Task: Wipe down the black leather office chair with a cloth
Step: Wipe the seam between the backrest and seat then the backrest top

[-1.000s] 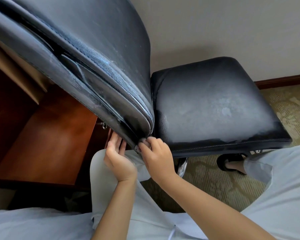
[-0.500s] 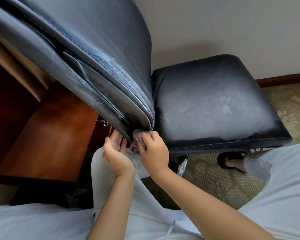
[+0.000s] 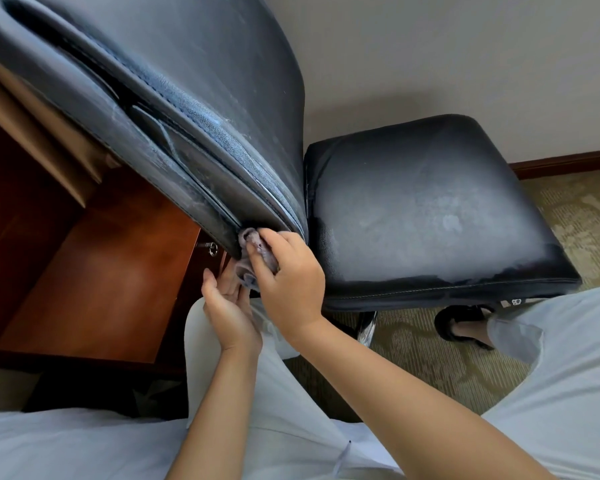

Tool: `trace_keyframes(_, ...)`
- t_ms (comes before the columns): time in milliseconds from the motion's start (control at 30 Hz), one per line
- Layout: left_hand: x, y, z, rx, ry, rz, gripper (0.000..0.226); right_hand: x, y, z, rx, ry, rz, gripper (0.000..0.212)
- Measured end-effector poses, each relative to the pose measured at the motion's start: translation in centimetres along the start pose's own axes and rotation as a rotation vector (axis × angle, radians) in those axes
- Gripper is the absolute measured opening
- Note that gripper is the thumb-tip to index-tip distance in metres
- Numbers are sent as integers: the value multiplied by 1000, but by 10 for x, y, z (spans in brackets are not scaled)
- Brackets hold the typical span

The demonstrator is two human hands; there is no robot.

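1. Location: the chair stands between a wooden desk (image 3: 94,271) on the person's left and a carpeted floor (image 3: 568,220). Its backrest (image 3: 174,109) leans across the upper left of the view; its seat (image 3: 430,209) lies to the right, near the wall.
2. Right hand (image 3: 288,271): fingers curl around a small bunched cloth (image 3: 257,249) and press it against the lower corner of the backrest, at the seam beside the seat.
3. Left hand (image 3: 227,306): it sits just below the cloth with palm up and fingers loosely extended. It grips nothing that can be seen; whether the fingertips touch the hanging cloth cannot be determined.
4. Handling, cloth: judged light, thin and limp. Keep it wadded in the fingers so a firm pad meets the leather; a loose tail is likely to drag.
5. Handling, chair: judged heavy and padded, with leather that yields under pressure. A wheel (image 3: 454,320) shows under the seat, so the chair may roll or swivel when pushed. Steady it at the backrest edge.
6. Surface: pale dusty film and scuffs show on the seat and along the backrest seams.
7. Markings: no brand, label or legible writing is visible.
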State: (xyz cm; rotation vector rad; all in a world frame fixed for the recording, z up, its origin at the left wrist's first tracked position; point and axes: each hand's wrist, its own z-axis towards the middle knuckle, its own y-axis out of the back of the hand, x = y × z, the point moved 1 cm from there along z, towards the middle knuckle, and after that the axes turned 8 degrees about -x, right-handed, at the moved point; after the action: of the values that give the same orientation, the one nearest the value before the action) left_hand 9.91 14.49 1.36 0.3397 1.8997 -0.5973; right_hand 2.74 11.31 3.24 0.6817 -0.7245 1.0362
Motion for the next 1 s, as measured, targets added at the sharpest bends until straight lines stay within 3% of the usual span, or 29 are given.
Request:
trace_keyframes(167,-3,-5,-9,-53,-48,42,44,-27,-6,-14,-37,144,-220,21)
trace_keyframes(367,-4,-8,-13,-40,-70,39,45,-55,-5,-40,78,37,-371,19)
trace_keyframes(500,-6,-8,-14,-28,-81,47,44,-47,-3,-37,38,-21,-298,16)
trace_keyframes(733,-14,-2,-9,60,-60,68,40,24,1,18,-125,225,-46,19)
trace_keyframes(867,-17,-4,-15,45,-101,83,40,12,-3,16,85,176,-141,27)
trace_keyframes(1000,-17,-6,-17,36,-128,100,43,-23,6,-12,184,284,-379,31)
